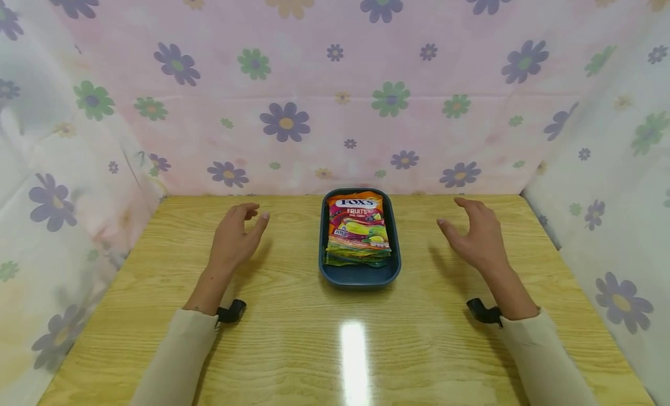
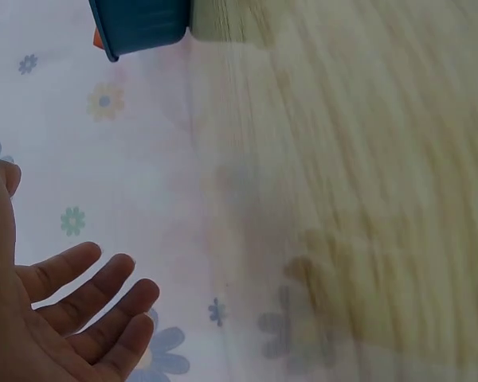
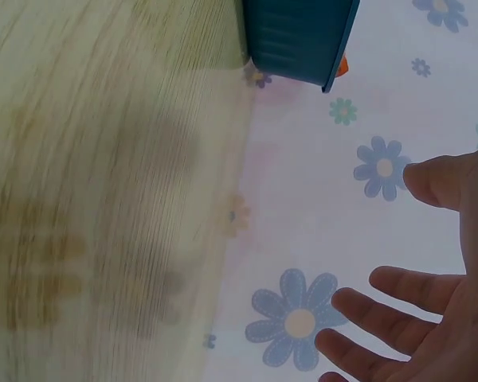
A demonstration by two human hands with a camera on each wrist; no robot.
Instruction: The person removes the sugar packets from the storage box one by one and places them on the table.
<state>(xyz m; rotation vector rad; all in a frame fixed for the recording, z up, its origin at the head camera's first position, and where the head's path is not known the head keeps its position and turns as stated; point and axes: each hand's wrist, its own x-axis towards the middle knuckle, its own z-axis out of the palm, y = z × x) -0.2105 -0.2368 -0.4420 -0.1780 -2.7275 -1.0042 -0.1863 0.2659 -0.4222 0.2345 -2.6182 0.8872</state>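
Observation:
A stack of candy bags point(image 1: 358, 225) lies in a dark blue tray point(image 1: 361, 276) near the back of the table; the top bag reads FOX'S Fruits. To the left of the tray, my left hand point(image 1: 235, 237) hovers over the wood with loosely bent fingers and holds nothing. My right hand point(image 1: 477, 234) hovers on the other side, thumb apart from the fingers, also holding nothing. Both wrist views show the tray's side wall point(image 2: 147, 24) some distance from the fingers. How many bags are stacked is hard to tell.
The wooden table point(image 1: 293, 330) carries a bright light reflection at its front. A flower-patterned cloth point(image 1: 335, 74) stands behind the table, with more of it on both sides. Each wrist bears a small black camera mount point(image 1: 232, 311).

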